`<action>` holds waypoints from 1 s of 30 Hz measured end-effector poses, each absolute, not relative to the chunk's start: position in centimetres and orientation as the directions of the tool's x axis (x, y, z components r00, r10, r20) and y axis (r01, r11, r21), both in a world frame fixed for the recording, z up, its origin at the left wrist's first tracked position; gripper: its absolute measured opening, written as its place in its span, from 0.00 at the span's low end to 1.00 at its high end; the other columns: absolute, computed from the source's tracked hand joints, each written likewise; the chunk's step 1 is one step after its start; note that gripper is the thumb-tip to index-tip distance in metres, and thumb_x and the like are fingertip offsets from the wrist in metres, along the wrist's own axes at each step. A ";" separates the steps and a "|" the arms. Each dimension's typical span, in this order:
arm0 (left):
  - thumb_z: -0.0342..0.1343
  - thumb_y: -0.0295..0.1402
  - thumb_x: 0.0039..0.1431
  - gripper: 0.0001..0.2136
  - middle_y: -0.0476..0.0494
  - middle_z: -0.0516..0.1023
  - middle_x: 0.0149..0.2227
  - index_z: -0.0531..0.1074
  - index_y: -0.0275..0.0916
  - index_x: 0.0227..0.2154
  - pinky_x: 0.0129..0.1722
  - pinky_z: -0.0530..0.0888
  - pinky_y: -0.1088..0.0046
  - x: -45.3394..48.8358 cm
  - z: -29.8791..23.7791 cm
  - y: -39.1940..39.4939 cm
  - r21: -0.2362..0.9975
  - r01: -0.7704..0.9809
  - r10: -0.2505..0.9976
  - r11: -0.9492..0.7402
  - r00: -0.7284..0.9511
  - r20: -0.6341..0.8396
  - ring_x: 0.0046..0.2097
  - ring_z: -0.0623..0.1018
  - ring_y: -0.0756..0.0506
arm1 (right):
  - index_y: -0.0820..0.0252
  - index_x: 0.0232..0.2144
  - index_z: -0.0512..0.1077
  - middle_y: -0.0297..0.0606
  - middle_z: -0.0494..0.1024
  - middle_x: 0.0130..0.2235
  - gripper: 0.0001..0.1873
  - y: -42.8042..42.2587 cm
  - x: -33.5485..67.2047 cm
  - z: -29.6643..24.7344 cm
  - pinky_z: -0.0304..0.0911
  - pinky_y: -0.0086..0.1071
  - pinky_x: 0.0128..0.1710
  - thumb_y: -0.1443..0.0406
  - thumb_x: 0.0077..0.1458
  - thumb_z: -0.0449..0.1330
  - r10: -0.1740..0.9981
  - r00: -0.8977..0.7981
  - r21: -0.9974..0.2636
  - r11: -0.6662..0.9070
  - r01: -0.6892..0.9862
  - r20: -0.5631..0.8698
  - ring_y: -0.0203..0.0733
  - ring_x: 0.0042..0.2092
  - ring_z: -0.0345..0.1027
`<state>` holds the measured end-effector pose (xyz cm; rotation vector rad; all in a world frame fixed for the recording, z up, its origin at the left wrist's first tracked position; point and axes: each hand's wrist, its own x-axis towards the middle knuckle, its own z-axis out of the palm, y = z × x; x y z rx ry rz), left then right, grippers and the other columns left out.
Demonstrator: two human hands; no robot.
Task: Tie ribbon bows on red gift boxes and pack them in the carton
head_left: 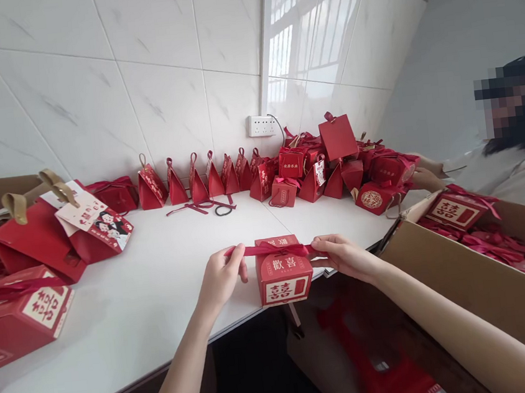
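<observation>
In front of me a red gift box (284, 277) with white-panelled Chinese characters stands at the table's front edge. A dark red ribbon (296, 250) crosses its top, with a knot or bow toward the right. My left hand (226, 272) pinches one end of the ribbon between thumb and forefinger, left of the box. On the other side my right hand (341, 256) grips the opposite part of the ribbon, close to the box's right edge. The ribbon is stretched nearly level between both hands.
Triangular red boxes (177, 183) line the tiled wall, beside a pile of red boxes (291, 162). Larger boxes (26, 315) crowd the left. A cardboard carton (476, 261) of ribboned boxes stands right, near another person (523, 131). Loose ribbon (195, 208) and a black loop (223, 210) lie behind.
</observation>
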<state>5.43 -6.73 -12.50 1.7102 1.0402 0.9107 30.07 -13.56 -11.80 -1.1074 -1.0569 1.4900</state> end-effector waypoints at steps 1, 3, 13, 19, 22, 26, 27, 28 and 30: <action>0.45 0.45 0.58 0.22 0.50 0.67 0.15 0.60 0.39 0.13 0.30 0.66 0.73 5.2 -12.6 -6.7 0.941 0.251 0.924 -0.226 0.361 0.126 0.23 0.69 0.49 | 0.63 0.23 0.70 0.37 0.76 0.31 0.13 -13.5 30.3 -11.9 0.65 0.40 0.49 0.58 0.48 0.65 0.985 -0.107 -0.965 -0.158 -0.209 -0.138 0.39 0.38 0.71; 0.45 0.45 0.58 0.21 0.50 0.67 0.15 0.61 0.40 0.13 0.30 0.67 0.73 4.5 -12.8 -6.5 0.941 0.262 0.933 -0.215 0.339 0.119 0.22 0.69 0.49 | 0.63 0.23 0.70 0.38 0.76 0.31 0.13 -13.5 30.9 -12.1 0.65 0.42 0.49 0.59 0.47 0.65 0.988 -0.067 -0.961 -0.152 -0.229 -0.140 0.41 0.39 0.71; 0.46 0.46 0.56 0.21 0.49 0.68 0.15 0.62 0.40 0.12 0.31 0.67 0.74 0.0 -12.8 -5.4 0.885 0.427 0.972 -0.185 0.215 0.099 0.24 0.70 0.48 | 0.59 0.21 0.69 0.36 0.75 0.26 0.05 -14.2 33.3 -11.3 0.65 0.48 0.50 0.66 0.42 0.63 0.959 0.200 -0.900 -0.098 -0.424 -0.198 0.41 0.33 0.71; 0.45 0.47 0.55 0.22 0.49 0.68 0.15 0.62 0.40 0.12 0.26 0.65 0.74 -1.3 -13.0 -5.1 0.801 0.564 0.975 -0.199 0.194 0.106 0.24 0.70 0.47 | 0.57 0.15 0.62 0.33 0.65 0.17 0.10 -14.5 34.9 -11.4 0.67 0.50 0.44 0.66 0.41 0.59 0.934 0.313 -0.922 -0.040 -0.386 -0.171 0.40 0.25 0.64; 0.45 0.46 0.54 0.21 0.48 0.69 0.16 0.62 0.40 0.12 0.26 0.65 0.74 -2.2 -12.8 -4.7 0.789 0.589 0.984 -0.176 0.108 0.139 0.25 0.71 0.47 | 0.57 0.15 0.62 0.33 0.64 0.18 0.09 -15.0 35.8 -11.2 0.66 0.48 0.43 0.67 0.41 0.58 0.918 0.368 -0.922 0.005 -0.387 -0.149 0.39 0.24 0.62; 0.43 0.48 0.53 0.21 0.48 0.70 0.16 0.61 0.40 0.12 0.27 0.66 0.73 -3.4 -12.6 -4.2 0.737 0.659 0.988 -0.153 0.110 0.107 0.24 0.70 0.47 | 0.58 0.16 0.63 0.33 0.65 0.20 0.08 -15.4 37.0 -11.4 0.66 0.45 0.40 0.65 0.40 0.60 0.912 0.372 -0.939 -0.039 -0.342 -0.173 0.37 0.25 0.61; 0.43 0.49 0.52 0.20 0.48 0.70 0.18 0.62 0.41 0.14 0.27 0.66 0.72 -3.6 -12.6 -4.1 0.700 0.697 0.988 -0.153 0.121 0.095 0.24 0.71 0.46 | 0.58 0.17 0.64 0.33 0.65 0.20 0.09 -15.4 37.1 -11.5 0.66 0.45 0.39 0.63 0.40 0.60 0.916 0.366 -0.960 -0.061 -0.273 -0.162 0.38 0.26 0.62; 0.44 0.49 0.51 0.19 0.47 0.72 0.20 0.64 0.41 0.16 0.27 0.66 0.71 -3.6 -12.6 -4.0 0.658 0.734 0.986 -0.168 0.128 0.109 0.25 0.72 0.45 | 0.58 0.18 0.65 0.34 0.66 0.22 0.09 -15.5 37.0 -11.3 0.66 0.45 0.39 0.61 0.40 0.61 0.915 0.383 -0.985 -0.069 -0.155 -0.124 0.40 0.28 0.63; 0.46 0.49 0.48 0.16 0.43 0.76 0.30 0.68 0.41 0.25 0.33 0.69 0.68 -3.2 -12.7 -3.9 0.570 0.782 0.961 -0.252 0.132 0.243 0.33 0.75 0.41 | 0.58 0.24 0.67 0.38 0.69 0.29 0.11 -15.8 35.9 -10.4 0.66 0.46 0.40 0.58 0.42 0.61 0.882 0.462 -0.976 -0.007 0.216 0.096 0.45 0.34 0.66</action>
